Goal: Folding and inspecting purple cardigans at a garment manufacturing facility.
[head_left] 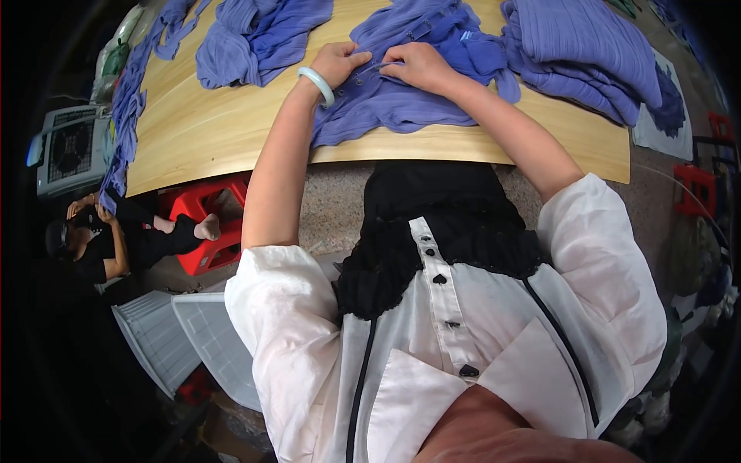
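Observation:
A violet-blue garment (386,112) of crinkled cloth with small buttons lies spread at the near side of the wooden table (181,116). My left hand (337,65), with a pale bangle at its wrist, pinches the cloth near the button strip. Just to its right, my right hand (418,68) has its thumb and fingers closed on the same garment. The two hands are apart, with a small gap between their fingertips. Exactly which fold or button lies under the fingers is hidden.
Right of my hands rises a pile of folded blue cloth (579,46). Another blue garment (255,42) lies left; more cloth (127,116) hangs over the left edge. A seated person (96,239) handles it beside a red stool (204,231). Grey plastic crates (158,336) stand lower left.

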The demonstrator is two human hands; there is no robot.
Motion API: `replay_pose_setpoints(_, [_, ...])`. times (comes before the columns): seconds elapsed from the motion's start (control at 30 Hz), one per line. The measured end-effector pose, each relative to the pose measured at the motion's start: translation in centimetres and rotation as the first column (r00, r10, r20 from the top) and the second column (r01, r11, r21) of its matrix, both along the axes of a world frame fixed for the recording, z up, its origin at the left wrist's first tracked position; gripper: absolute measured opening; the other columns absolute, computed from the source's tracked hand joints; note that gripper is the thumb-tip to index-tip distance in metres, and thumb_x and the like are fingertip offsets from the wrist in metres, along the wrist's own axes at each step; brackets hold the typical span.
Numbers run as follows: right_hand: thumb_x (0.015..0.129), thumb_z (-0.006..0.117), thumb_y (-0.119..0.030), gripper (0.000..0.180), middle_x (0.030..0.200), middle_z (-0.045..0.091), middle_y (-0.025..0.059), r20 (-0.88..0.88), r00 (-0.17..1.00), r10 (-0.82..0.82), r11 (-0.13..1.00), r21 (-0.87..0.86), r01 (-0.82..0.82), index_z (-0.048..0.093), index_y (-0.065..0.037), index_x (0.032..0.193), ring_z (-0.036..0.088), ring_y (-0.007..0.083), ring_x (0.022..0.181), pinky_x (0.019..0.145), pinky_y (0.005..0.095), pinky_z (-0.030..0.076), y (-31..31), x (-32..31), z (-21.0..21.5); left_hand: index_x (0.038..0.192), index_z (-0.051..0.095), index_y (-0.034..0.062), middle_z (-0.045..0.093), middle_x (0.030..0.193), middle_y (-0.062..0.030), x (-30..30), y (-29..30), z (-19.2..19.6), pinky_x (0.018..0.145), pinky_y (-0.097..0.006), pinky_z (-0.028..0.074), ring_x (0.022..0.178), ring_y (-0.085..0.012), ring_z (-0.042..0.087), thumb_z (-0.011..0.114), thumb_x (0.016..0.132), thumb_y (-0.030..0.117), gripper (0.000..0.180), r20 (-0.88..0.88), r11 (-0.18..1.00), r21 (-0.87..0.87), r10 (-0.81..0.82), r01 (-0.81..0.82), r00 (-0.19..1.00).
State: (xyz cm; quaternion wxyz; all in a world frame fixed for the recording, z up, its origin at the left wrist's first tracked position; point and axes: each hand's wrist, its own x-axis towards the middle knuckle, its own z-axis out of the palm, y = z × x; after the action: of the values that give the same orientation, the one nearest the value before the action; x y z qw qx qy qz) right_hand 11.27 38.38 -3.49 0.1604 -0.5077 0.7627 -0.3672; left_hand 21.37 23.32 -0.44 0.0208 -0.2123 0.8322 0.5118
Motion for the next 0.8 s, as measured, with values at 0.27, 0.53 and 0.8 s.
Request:
replay_pose_setpoints(0.27, [0.068, 0.063, -0.029, 0.022, 0.069, 0.061, 0.0044, 0.196, 0.981, -0.012, 0.998, -0.053, 0.023, 0.063, -0.009, 0.078, 0.058, 0.0151, 0.063, 0.059, 0.0259, 0.044, -0.7, -0.3, -0.2, 0.088, 0.059, -0.0002, 0.057, 0.074, 0.0021, 0.1, -0.3, 0.1, 0.055, -0.018, 0.041, 0.062, -0.0024, 0.049, 0.056, 0.079, 0.017, 0.020, -0.023, 0.997, 0.038, -0.060, 0.061, 0.998])
replay_pose_setpoints(0.53, [0.066, 0.065, -0.030, 0.024, 0.068, 0.061, 0.0066, 0.210, 0.978, -0.001, 0.998, -0.057, 0.013, 0.063, -0.008, 0.076, 0.058, 0.0174, 0.063, 0.060, 0.0270, 0.044, -0.5, -0.3, 0.0, 0.086, 0.059, -0.0007, 0.058, 0.073, -0.0001, 0.0, -0.5, 0.2, 0.056, -0.019, 0.041, 0.062, -0.0040, 0.049, 0.056, 0.079, 0.018, 0.020, 0.015, 0.993, 0.060, -0.102, 0.101, 0.995])
replay_pose_setpoints(0.8, [0.067, 0.063, -0.029, 0.025, 0.072, 0.061, 0.0088, 0.035, 0.999, 0.036, 0.999, -0.001, -0.036, 0.062, -0.008, 0.080, 0.058, 0.0225, 0.069, 0.064, 0.0306, 0.044, 0.4, -0.1, -0.2, 0.092, 0.056, 0.0003, 0.059, 0.079, -0.0003, 0.3, -0.5, -1.1, 0.058, -0.018, 0.043, 0.064, -0.0041, 0.052, 0.054, 0.081, 0.016, 0.020, -0.034, 0.969, 0.246, -0.027, 0.035, 0.999])
